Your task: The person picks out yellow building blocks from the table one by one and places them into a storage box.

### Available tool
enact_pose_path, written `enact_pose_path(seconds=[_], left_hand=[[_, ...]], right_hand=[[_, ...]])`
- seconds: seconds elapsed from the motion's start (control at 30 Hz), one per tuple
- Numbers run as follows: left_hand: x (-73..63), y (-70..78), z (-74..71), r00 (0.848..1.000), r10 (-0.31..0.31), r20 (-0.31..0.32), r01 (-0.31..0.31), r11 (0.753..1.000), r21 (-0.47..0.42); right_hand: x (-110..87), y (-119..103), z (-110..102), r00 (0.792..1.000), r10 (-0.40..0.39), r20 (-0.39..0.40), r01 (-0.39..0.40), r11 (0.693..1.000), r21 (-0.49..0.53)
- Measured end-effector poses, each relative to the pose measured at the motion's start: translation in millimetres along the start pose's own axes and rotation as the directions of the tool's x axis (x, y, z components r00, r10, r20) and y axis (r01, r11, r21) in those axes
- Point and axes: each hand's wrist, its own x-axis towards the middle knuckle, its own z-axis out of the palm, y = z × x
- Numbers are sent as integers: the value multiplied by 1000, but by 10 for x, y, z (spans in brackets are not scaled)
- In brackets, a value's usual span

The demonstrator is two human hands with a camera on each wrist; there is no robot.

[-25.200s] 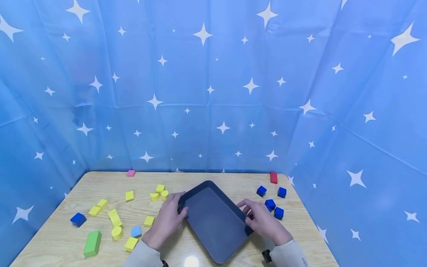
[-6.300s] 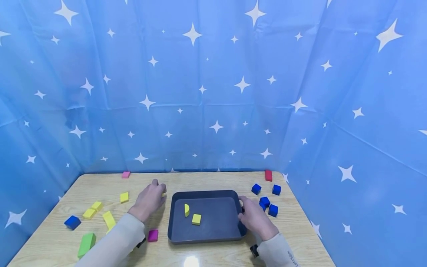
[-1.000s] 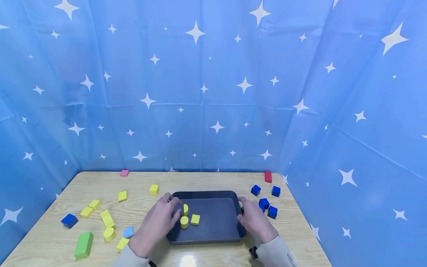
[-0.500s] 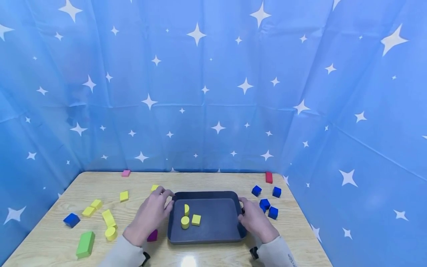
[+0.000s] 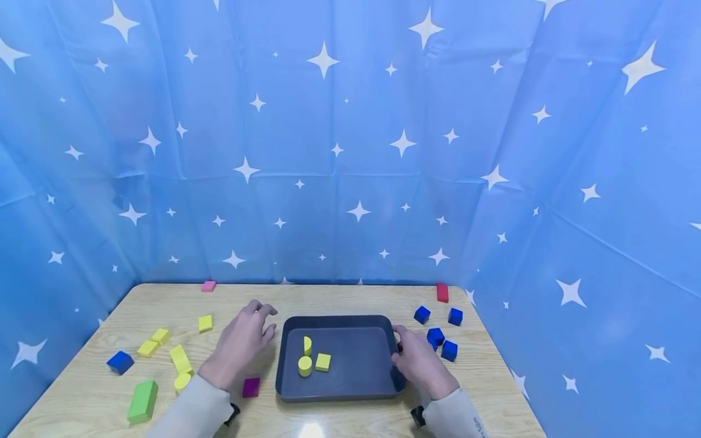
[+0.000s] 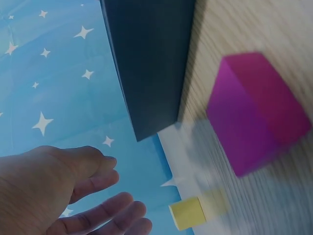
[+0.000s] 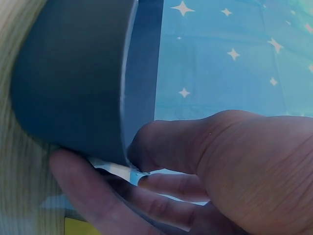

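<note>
A dark grey tray (image 5: 356,389) lies on the table with three yellow blocks inside: a half-round (image 5: 307,346), a cylinder (image 5: 305,366) and a square one (image 5: 323,362). My right hand (image 5: 423,363) pinches the tray's right rim, its thumb inside the wall in the right wrist view. Left of the tray, my left hand (image 5: 241,340) hovers over the table with loosely bent fingers and nothing in them. Near those fingers in the left wrist view is a yellow block (image 6: 188,213), hidden by the hand in the head view. A purple block (image 5: 251,387) lies between left wrist and tray.
Several yellow blocks (image 5: 179,359), a blue block (image 5: 120,362) and a green block (image 5: 142,402) lie at the left. Several blue cubes (image 5: 449,350) and a red block (image 5: 442,292) are at the right. A pink block (image 5: 209,286) sits at the back edge, before a starry curtain (image 5: 350,152).
The tray was turned from slanted to straight, and yellow blocks came into it, lastly the cylinder. Over the last second my left hand moved left off the tray. My right hand stayed on the rim.
</note>
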Motion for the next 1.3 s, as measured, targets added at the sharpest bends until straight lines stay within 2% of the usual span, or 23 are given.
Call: enact_pose_path(seconds=[0.27, 0.77, 1.03, 1.3], left_hand=[[72, -149, 5, 1000, 25, -10, -25, 999, 33], [188, -387, 10, 999, -3, 38, -1, 994, 108], [253, -456, 65, 998, -27, 60, 20, 993, 119], [357, -462, 100, 997, -25, 74, 15, 991, 134]], right_hand=[[17, 7, -14, 1000, 9, 8, -9, 1000, 11], [6, -2, -19, 1000, 12, 3, -12, 1000, 12], [25, 25, -16, 1000, 2, 3, -2, 1000, 31], [8, 22, -23, 1000, 12, 11, -13, 998, 65]])
